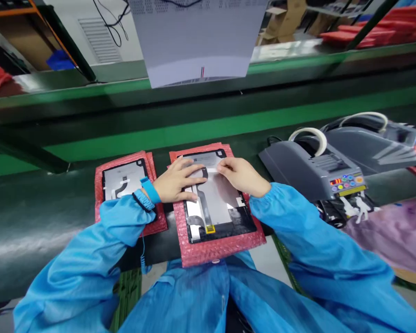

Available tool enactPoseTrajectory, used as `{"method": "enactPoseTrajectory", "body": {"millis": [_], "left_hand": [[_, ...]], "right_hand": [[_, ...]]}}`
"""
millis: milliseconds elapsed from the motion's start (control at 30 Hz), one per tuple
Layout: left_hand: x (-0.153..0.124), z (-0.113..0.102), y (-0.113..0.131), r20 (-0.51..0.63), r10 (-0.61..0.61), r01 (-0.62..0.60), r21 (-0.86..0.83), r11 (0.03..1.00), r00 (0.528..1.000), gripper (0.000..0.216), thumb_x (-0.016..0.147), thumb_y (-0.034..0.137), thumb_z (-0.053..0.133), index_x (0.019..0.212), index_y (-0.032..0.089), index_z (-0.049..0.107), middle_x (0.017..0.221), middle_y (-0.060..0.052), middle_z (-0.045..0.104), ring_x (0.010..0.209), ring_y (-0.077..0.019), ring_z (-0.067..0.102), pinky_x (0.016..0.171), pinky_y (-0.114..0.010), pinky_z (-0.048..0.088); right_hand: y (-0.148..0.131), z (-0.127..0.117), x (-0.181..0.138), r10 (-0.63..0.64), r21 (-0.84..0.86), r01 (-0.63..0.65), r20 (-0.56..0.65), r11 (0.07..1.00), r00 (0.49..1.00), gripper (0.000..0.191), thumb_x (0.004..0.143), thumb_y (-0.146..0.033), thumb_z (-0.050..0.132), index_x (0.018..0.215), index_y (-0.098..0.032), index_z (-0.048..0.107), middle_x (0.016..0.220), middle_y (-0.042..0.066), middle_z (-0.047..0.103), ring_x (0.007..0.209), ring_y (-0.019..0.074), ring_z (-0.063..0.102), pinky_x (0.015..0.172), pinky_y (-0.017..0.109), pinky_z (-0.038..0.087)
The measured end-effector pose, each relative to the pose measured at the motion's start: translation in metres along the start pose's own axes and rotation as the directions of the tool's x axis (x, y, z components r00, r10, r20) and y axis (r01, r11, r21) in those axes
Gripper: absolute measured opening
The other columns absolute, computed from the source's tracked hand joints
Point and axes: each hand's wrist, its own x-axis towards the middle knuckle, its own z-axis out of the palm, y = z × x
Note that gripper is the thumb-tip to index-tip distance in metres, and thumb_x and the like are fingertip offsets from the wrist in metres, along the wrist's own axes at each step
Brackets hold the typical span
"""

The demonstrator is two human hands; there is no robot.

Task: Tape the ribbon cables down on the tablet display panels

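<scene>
A dark tablet panel (222, 217) with a grey flex cable lies face down on a pink bubble-wrap sheet (215, 249) in front of me. My left hand (178, 180) rests flat on the panel's upper left, fingers stretched out. My right hand (241, 175) sits at the upper right, fingers pinched on a strip of pale tape (213, 170) pressed across the panel. A second panel (125, 182) lies on its own pink sheet to the left, partly under my left sleeve.
Two grey tape dispensers (319, 169) with white tape rolls stand to the right. A green conveyor rail (194, 129) runs behind the work. A white sheet of paper (197, 41) hangs above. Purple film (395, 231) lies at the right edge.
</scene>
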Motion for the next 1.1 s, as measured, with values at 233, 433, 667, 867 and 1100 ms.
{"method": "enactPoseTrajectory", "body": {"millis": [233,433,667,867,1100], "left_hand": [[0.0,0.002,0.0,-0.012,-0.044,0.042,-0.091,0.995,0.999,0.057,0.064,0.065,0.068,0.113,0.035,0.066,0.138,-0.005,0.05,0.128,-0.0376,0.032,0.111,-0.059,0.009],[-0.003,0.006,-0.003,-0.018,0.058,-0.056,0.083,0.995,0.998,0.06,0.072,0.068,0.058,0.122,0.034,0.061,0.14,-0.007,0.048,0.129,-0.0375,0.033,0.111,-0.061,0.011],[-0.006,0.008,-0.003,0.022,0.157,-0.155,0.352,0.923,0.987,0.069,0.079,0.072,0.041,0.131,0.027,0.053,0.141,-0.013,0.044,0.129,-0.0359,0.033,0.108,-0.064,0.019],[-0.008,0.009,0.0,0.019,0.175,-0.164,0.454,0.876,0.984,0.068,0.081,0.07,0.039,0.131,0.026,0.053,0.138,-0.011,0.047,0.128,-0.0332,0.034,0.11,-0.061,0.02],[-0.01,0.009,0.003,0.059,0.165,-0.172,0.491,0.854,0.985,0.066,0.084,0.066,0.039,0.133,0.023,0.05,0.132,-0.009,0.054,0.129,-0.0314,0.035,0.112,-0.057,0.02]], "right_hand": [[-0.014,0.014,0.016,0.061,-0.285,-0.033,0.091,0.958,0.994,0.019,0.085,-0.025,0.049,0.084,-0.02,0.067,0.085,0.008,0.07,0.08,0.0213,0.061,0.069,0.03,0.041],[-0.026,0.013,0.016,0.114,-0.428,-0.049,0.127,0.903,0.985,0.021,0.084,-0.022,0.048,0.089,-0.018,0.068,0.095,0.01,0.071,0.09,0.0236,0.063,0.074,0.031,0.044],[-0.034,0.015,0.017,0.122,-0.533,-0.025,0.148,0.846,0.981,0.024,0.086,-0.032,0.049,0.089,-0.017,0.067,0.092,0.01,0.07,0.091,0.0233,0.064,0.073,0.031,0.045],[-0.038,0.013,0.018,0.142,-0.581,-0.028,0.152,0.814,0.978,0.027,0.085,-0.041,0.052,0.09,-0.019,0.068,0.092,0.01,0.07,0.094,0.0247,0.064,0.076,0.033,0.046],[-0.031,-0.005,0.026,0.228,-0.673,-0.083,0.129,0.735,0.965,0.045,0.079,-0.059,0.053,0.074,-0.017,0.068,0.085,0.015,0.068,0.089,0.0304,0.064,0.071,0.038,0.045]]}}
